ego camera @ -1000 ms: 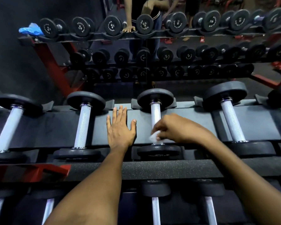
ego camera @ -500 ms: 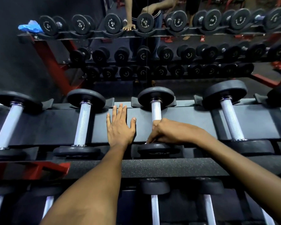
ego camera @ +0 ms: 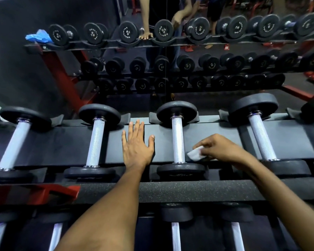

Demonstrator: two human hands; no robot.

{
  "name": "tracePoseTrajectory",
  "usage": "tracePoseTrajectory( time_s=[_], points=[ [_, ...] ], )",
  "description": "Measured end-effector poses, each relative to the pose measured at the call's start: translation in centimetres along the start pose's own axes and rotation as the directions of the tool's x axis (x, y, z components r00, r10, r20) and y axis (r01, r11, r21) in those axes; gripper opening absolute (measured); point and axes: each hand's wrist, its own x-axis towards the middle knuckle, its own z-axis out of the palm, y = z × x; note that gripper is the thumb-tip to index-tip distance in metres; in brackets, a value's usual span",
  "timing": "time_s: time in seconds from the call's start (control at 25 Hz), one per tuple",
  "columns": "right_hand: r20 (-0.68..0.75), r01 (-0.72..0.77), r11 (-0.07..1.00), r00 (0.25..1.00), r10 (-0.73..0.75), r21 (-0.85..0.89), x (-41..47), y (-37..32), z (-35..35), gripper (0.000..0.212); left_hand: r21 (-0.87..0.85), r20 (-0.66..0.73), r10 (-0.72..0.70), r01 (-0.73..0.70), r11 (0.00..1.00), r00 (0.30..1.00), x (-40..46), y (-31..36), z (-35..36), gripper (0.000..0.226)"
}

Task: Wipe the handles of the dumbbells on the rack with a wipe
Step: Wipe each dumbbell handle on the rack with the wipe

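Several dumbbells with black plates and silver knurled handles lie across the top shelf of the rack (ego camera: pixel 216 131). The middle dumbbell's handle (ego camera: pixel 178 140) is uncovered. My right hand (ego camera: pixel 219 148) pinches a small white wipe (ego camera: pixel 195 153) just right of that handle's near end, over the black shelf. My left hand (ego camera: pixel 137 145) rests flat on the shelf, fingers straight, between the middle dumbbell and the one to its left (ego camera: pixel 95 142). Another dumbbell handle (ego camera: pixel 261 138) lies right of my right hand.
A padded black rail (ego camera: pixel 179 192) runs along the rack's front, with a lower row of dumbbells (ego camera: pixel 176 232) beneath it. A mirror behind shows the rack, a blue bag (ego camera: pixel 37 37) and a person's reflection. A red frame bracket (ego camera: pixel 43 193) sticks out at lower left.
My right hand has come off the middle dumbbell's handle and moved right with the wipe. My left hand has stayed flat on the shelf.
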Motion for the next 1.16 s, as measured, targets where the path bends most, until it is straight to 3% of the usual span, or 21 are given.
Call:
tracePoseTrajectory(
  time_s=[0.08, 0.16, 0.32, 0.4, 0.48, 0.56, 0.68, 0.72, 0.8, 0.88, 0.92, 1.04, 1.16],
  points=[
    [0.196, -0.128, 0.926, 0.979, 0.061, 0.355, 1.2, 0.0, 3.1, 0.029, 0.000, -0.002, -0.003, 0.003, 1.000, 1.000, 0.0, 0.0, -0.1, 0.063],
    [0.317, -0.186, 0.854, 0.948, 0.026, 0.486, 1.9, 0.7, 4.0, 0.034, -0.003, 0.005, -0.005, 0.005, 1.000, 1.000, 0.0, 0.0, -0.1, 0.062],
    [0.365, -0.221, 0.811, 0.931, 0.010, 0.541, 2.3, 1.7, 1.6, 0.022, -0.006, 0.002, -0.008, 0.008, 1.000, 1.000, 0.1, 0.0, 0.0, 0.062],
    [0.406, -0.223, 0.829, 0.914, -0.006, 0.513, 2.3, 1.7, 2.2, 0.035, 0.004, 0.002, -0.001, 0.001, 1.000, 1.000, 0.1, -0.1, 0.0, 0.063],
    [0.320, -0.168, 0.916, 0.946, 0.046, 0.365, 1.6, 0.9, 2.9, 0.040, 0.010, 0.007, -0.004, 0.004, 1.000, 1.000, -0.1, 0.0, 0.0, 0.067],
    [0.147, -0.076, 0.986, 0.988, 0.053, 0.151, 0.6, -1.0, 1.9, 0.020, 0.010, 0.012, -0.007, 0.007, 1.000, 1.000, 0.0, 0.0, 0.1, 0.070],
    [0.099, 0.179, 0.983, 0.978, -0.183, 0.044, -0.7, -5.6, 0.3, 0.015, 0.010, 0.012, -0.008, 0.007, 1.000, 1.000, 0.2, -0.1, 0.2, 0.070],
    [0.124, 0.290, 0.951, 0.953, -0.277, -0.107, -0.6, -7.4, 0.4, 0.015, 0.010, 0.017, -0.010, 0.009, 1.000, 1.000, 0.2, -0.1, 0.2, 0.070],
    [0.293, 0.444, 0.757, 0.894, -0.339, -0.480, 0.7, -9.9, 1.9, 0.021, 0.019, 0.032, -0.009, 0.008, 1.000, 0.999, 0.1, -0.1, 0.1, 0.071],
    [0.525, 0.511, 0.503, 0.842, -0.128, -0.697, 3.0, -10.4, 3.9, 0.027, 0.009, 0.033, -0.007, 0.007, 1.000, 0.999, 0.0, 0.0, 0.0, 0.071],
    [0.573, 0.520, 0.392, 0.819, 0.024, -0.759, 4.3, -10.4, 5.0, 0.029, -0.006, 0.027, -0.007, 0.007, 1.000, 1.000, 0.0, 0.0, 0.0, 0.071],
    [0.527, 0.493, 0.188, 0.802, 0.280, -0.849, 6.4, -11.1, 7.0, 0.035, -0.022, 0.022, -0.004, 0.004, 1.000, 1.000, 0.2, -0.2, 0.1, 0.070],
    [0.474, 0.452, 0.143, 0.834, 0.283, -0.881, 6.6, -12.3, 7.6, 0.036, 0.015, 0.070, 0.008, -0.009, 1.000, 0.998, 0.3, -0.5, 0.1, 0.075]
  ],
)
